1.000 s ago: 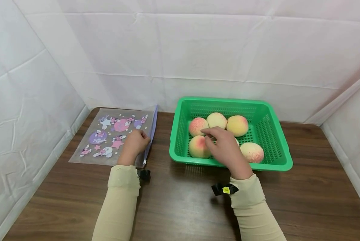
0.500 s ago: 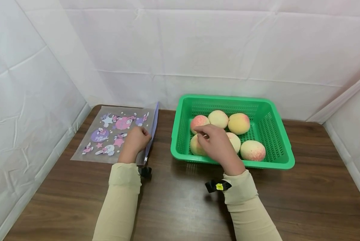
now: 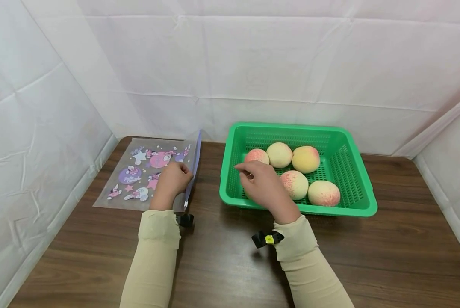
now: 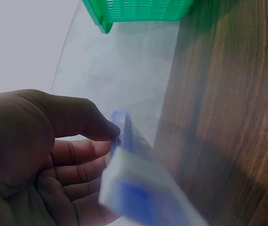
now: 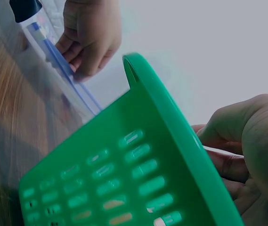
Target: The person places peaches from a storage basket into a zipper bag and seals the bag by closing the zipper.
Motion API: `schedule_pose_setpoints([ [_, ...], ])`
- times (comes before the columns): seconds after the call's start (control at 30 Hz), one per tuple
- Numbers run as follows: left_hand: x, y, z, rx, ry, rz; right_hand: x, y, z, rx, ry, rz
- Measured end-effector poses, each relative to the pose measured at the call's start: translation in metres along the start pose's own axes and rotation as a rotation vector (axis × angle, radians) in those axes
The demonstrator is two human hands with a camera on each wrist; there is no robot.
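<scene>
My left hand (image 3: pixel 172 182) pinches the lilac zip edge of a clear zip bag (image 3: pixel 110 188) printed with pink and purple cartoon figures. In the left wrist view, thumb and fingers meet on the zip strip (image 4: pixel 127 132), with a white slider (image 4: pixel 129 183) close in front. My right hand (image 3: pixel 265 188) is above the left front of a green plastic basket (image 3: pixel 355 211), fingers loosely bent and nothing seen between them. Peaches sit in the basket: a yellow peach (image 3: pixel 306 159), a pale peach (image 3: pixel 324 193) and several others. The front-left peach is mostly hidden under this hand.
The bag lies flat on a brown wooden table (image 3: pixel 222 256), left of the basket. White sheeting (image 3: pixel 268 55) stands behind and on both sides. A black wrist strap with a yellow label (image 3: pixel 269 239) is on the right wrist.
My right hand has moved left over the basket, uncovering the front-middle peach and covering the front-left one. The left hand keeps its pinch on the bag's zip edge.
</scene>
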State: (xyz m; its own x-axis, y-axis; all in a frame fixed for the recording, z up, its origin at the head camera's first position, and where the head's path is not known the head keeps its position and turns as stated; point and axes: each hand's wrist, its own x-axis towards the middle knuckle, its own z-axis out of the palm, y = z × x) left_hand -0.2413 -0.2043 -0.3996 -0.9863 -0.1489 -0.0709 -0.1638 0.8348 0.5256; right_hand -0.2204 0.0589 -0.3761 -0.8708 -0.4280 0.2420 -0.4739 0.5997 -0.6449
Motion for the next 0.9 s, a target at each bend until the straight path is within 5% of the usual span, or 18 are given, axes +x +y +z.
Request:
schedule_pose_setpoints([
  [0.9, -0.003, 0.0, -0.007, -0.018, -0.005, -0.011, 0.019, -0.029, 0.028, 0.012, 0.051, -0.085],
])
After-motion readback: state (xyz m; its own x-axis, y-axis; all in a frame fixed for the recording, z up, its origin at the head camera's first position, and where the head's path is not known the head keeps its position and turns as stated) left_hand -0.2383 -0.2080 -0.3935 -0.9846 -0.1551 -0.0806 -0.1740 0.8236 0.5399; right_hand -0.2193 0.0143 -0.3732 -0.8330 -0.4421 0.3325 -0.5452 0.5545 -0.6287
